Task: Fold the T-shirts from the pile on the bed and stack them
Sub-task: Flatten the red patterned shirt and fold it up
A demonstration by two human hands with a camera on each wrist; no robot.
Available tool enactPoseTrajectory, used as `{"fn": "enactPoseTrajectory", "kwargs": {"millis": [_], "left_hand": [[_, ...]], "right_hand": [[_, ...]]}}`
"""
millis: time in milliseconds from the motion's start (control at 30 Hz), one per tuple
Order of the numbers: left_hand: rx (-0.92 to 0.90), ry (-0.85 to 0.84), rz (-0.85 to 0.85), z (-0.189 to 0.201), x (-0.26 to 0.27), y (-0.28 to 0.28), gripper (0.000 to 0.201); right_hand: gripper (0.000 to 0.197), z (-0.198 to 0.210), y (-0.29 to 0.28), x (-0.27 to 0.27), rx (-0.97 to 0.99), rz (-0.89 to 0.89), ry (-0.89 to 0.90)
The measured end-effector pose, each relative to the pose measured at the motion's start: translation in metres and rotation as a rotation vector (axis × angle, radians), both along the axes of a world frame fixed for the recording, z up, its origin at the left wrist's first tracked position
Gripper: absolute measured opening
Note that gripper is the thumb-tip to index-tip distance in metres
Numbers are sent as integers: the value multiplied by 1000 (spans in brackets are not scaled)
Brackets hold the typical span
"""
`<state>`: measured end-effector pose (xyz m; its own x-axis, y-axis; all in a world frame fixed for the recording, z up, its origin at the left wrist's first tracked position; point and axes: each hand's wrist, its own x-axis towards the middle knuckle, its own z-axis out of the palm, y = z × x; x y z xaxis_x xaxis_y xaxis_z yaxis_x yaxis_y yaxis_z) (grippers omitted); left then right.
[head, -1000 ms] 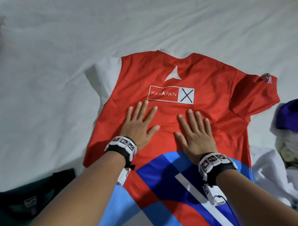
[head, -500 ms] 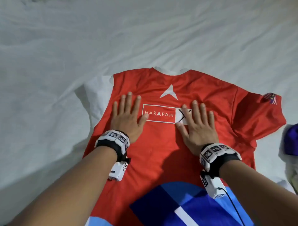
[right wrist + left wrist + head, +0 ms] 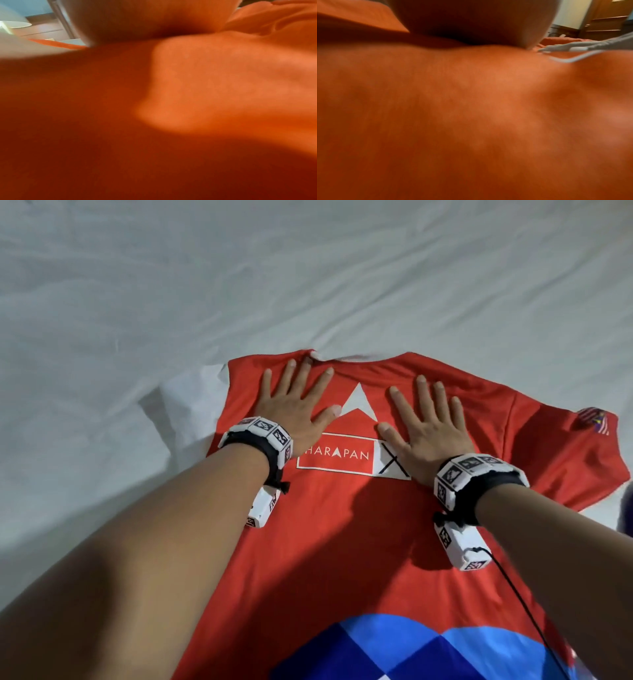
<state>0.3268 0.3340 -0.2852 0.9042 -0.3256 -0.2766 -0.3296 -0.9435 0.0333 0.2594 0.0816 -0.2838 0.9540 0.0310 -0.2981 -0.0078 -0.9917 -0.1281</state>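
A red T-shirt (image 3: 342,542) with a white triangle, a "HARAPAN" box and blue patches at the hem lies spread flat on the white bed sheet (image 3: 171,285). My left hand (image 3: 294,402) presses flat on it just below the collar, fingers straight and spread. My right hand (image 3: 424,422) lies flat beside it, right of the triangle, fingers straight. The right sleeve (image 3: 565,453) with a flag patch sticks out to the right. A white left sleeve (image 3: 195,405) shows at the shirt's left edge. Both wrist views show only blurred red cloth (image 3: 471,121) (image 3: 154,121) under the palms.
The white sheet stretches wrinkled beyond and left of the shirt. A dark purple garment edge (image 3: 628,508) peeks in at the right border. A black cable (image 3: 524,604) runs from the right wrist camera across the shirt.
Both flat hands have slid up the shirt from its middle, past the "HARAPAN" box, to just below the collar. The view has moved forward; the garments at left and right have left the frame.
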Motion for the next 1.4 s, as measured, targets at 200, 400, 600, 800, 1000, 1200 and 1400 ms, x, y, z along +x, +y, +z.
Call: {"fn": "enactPoseTrajectory", "kwargs": {"millis": [200,400,600,800,1000,1200,1400], "left_hand": [[18,-24,107,7,3,-7,77],[-146,-105,52,28,-74,-68,71],[-200,-20,-102,6,-152,-161,73],[-177,-84,-33,-9,-155,-169,71],[-140,-118,-29,-10,-158,-169,69],[-141,-140,-30,-13,-158,-171,69],[-122,-155,-30,-15,-159,-171,70]], "right_hand": [[79,-2,-22,-3,3,-291,-11],[63,24,-21,-39,92,-257,-74],[54,41,-85,-91,162,-583,-542],[68,51,-155,-92,415,-1096,-271],[27,52,-181,-82,690,-1081,-182],[28,67,-179,-81,989,-1111,-302],[26,62,-182,-91,787,-1171,-409]]}}
